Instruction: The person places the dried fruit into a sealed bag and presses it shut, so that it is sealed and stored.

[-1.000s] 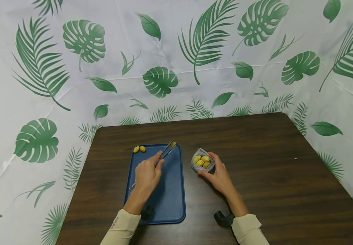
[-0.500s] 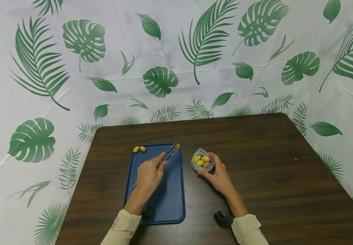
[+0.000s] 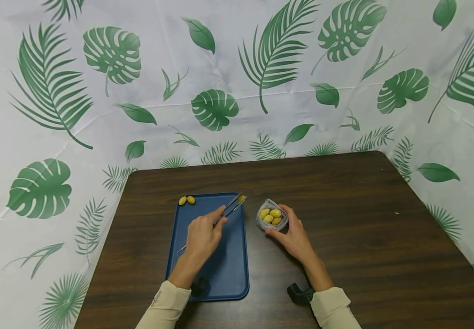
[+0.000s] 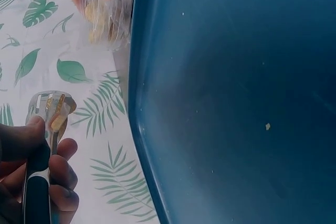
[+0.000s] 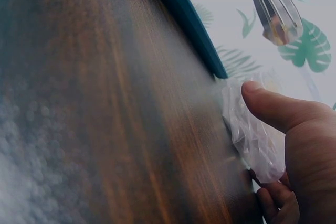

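My left hand [image 3: 204, 234] grips a pair of metal tongs [image 3: 229, 209] with slotted heads and a dark handle. Between the heads is a small yellow oval piece [image 3: 241, 198], held above the right edge of the blue tray [image 3: 226, 278]. To the right, my right hand [image 3: 296, 237] holds a clear plastic bag [image 5: 252, 140] by its side, thumb in front and fingers behind. Several similar yellow pieces [image 3: 275, 213] show in the bag's open mouth. Two more yellow pieces [image 3: 191, 200] lie in the tray's far left corner.
The tray rests on a dark wooden table [image 3: 364, 228]. Behind the table hangs a white cloth [image 3: 159, 128] printed with green leaves. A few crumbs [image 4: 268, 126] dot the tray. Each wrist wears a black strap [image 3: 300, 294].
My left hand has moved slightly right, carrying the tongs and the yellow piece from over the tray toward the bag. The right hand and bag have stayed still.
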`<action>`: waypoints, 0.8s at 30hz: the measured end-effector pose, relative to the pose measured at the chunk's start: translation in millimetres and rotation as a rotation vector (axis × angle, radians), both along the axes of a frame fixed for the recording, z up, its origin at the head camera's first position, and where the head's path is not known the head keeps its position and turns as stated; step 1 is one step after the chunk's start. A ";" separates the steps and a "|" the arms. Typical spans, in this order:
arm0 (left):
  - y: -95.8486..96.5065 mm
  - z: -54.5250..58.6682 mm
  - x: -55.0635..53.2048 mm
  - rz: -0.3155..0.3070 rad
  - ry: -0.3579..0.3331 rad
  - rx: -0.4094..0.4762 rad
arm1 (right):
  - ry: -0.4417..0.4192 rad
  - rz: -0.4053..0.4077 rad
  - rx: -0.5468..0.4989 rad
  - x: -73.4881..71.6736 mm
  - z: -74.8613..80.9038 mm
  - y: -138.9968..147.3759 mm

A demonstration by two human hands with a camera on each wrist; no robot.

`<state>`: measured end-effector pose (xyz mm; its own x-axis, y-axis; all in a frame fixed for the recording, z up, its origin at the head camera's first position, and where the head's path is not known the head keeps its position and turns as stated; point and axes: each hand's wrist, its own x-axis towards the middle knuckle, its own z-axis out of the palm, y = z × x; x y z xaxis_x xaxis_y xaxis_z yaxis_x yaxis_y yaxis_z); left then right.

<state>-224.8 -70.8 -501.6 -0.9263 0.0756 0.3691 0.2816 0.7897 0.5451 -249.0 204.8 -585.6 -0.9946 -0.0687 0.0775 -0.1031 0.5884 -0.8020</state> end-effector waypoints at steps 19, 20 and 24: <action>9.3 -7.0 2.3 -0.051 0.019 -0.033 | -0.012 0.005 -0.015 -0.6 -1.3 -0.1; 9.8 -7.3 2.3 -0.051 0.021 -0.036 | -0.013 0.005 -0.015 -0.6 -1.3 -0.1; 11.8 -7.0 2.6 -0.057 0.019 -0.034 | -0.019 0.002 -0.016 -0.4 -0.5 0.1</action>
<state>-222.2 -59.0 -508.6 -0.9131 0.1413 0.3826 0.3369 0.7901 0.5122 -249.4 204.8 -586.1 -0.9958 -0.0697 0.0596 -0.0890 0.5753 -0.8131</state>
